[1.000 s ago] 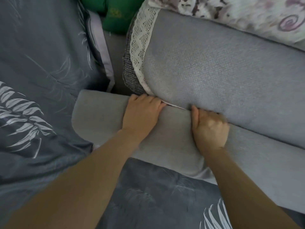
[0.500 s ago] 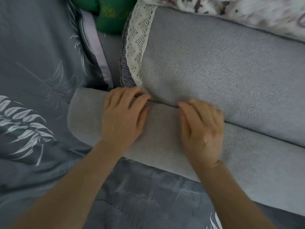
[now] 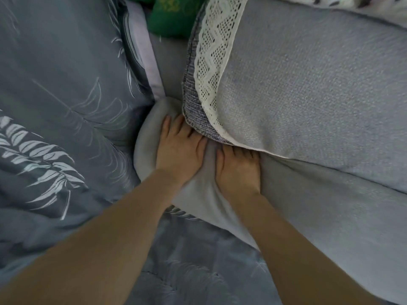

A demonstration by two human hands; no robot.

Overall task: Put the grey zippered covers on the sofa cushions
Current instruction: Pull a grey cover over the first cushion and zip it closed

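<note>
A long grey-covered seat cushion point(image 3: 330, 227) lies across the lower right. Above it rests a grey back cushion point(image 3: 308, 84) with a white lace trim point(image 3: 211, 62) at its left end. My left hand point(image 3: 178, 153) lies flat on the seat cushion's rounded left end, its fingertips slipped under the back cushion's woven edge. My right hand point(image 3: 239, 170) presses flat beside it, its fingers pushed into the seam between the two cushions. The fingertips of both hands are hidden in that gap. No zipper shows.
A dark grey quilt with white leaf prints point(image 3: 55, 139) covers the left side and the bottom. A green cushion point(image 3: 169, 16) sits at the top centre. A floral cloth point(image 3: 363, 5) lies along the top right.
Both hands have slid left along the seam and now press flat into the gap at the cushion's left end. The view has shifted right.
</note>
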